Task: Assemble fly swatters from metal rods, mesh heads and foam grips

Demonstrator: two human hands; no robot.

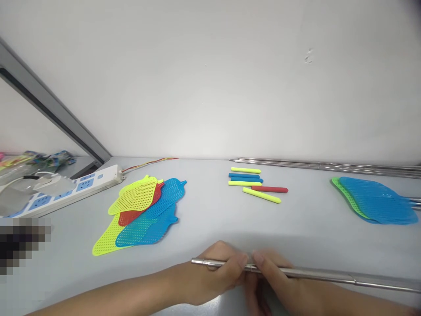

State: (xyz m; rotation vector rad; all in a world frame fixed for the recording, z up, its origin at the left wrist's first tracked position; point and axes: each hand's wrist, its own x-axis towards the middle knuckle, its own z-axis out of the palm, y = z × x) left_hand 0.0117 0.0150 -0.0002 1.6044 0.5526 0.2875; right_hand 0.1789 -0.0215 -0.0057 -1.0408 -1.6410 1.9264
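Note:
A thin metal telescopic rod [319, 274] lies across both my hands, its thick end at the left and its thinner sections running out to the right. My left hand [220, 272] pinches it close to the thick end, thumb on top. Just beside it, my right hand [279, 274] grips the same rod at a joint, with the thumb along the near side. The fingers beneath the rod are partly hidden. Beyond my hands, yellow, blue and red plastic handle tubes [263, 200] lie in a loose group on the grey table [210, 210].
Perforated fly swatter heads [141, 232] in yellow, red and blue overlap at the left. Blue and green swatter heads [378, 202] are stacked at the right with rods attached. Metal rods [329, 166] lie along the wall. A white power strip [98, 186] stands at the far left.

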